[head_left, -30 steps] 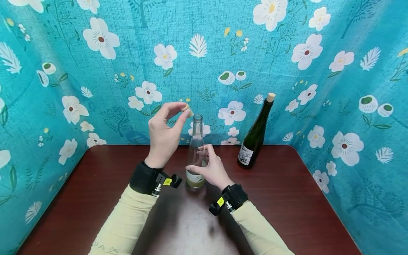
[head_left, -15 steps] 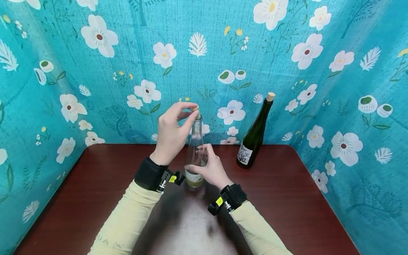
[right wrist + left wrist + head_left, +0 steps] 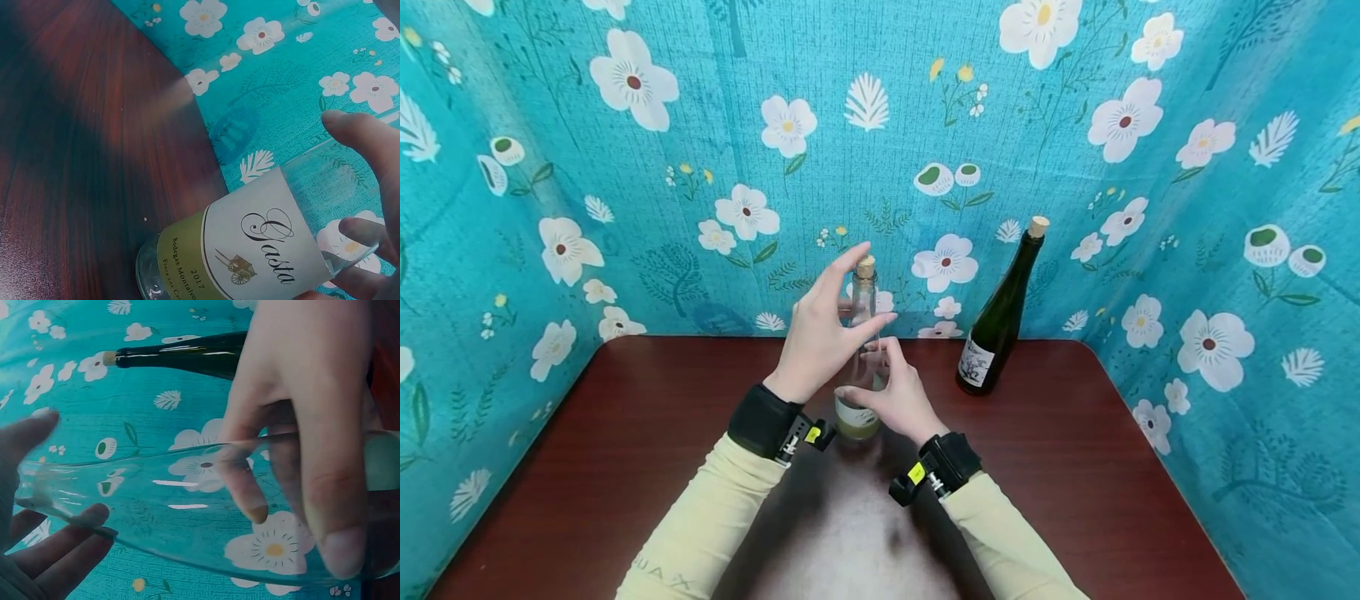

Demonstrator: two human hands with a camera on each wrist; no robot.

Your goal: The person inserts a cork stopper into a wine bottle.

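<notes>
Table point(image 3: 1075, 467): corked clear bottle point(image 3: 859, 367)

A clear bottle point(image 3: 859, 367) stands upright on the tabletop point(image 3: 1075, 467), near the middle and toward the far edge, with a cork point(image 3: 866, 267) in its mouth. The right hand point(image 3: 898, 396) lies around its lower body from the near right side. The left hand point(image 3: 820, 337) is just left of the neck, fingers spread beside the cork. A second bottle point(image 3: 1000, 321), also corked, stands to the right and farther back, close to the cloth backdrop point(image 3: 625, 208) that encloses the tabletop on the left, far and right sides.
</notes>
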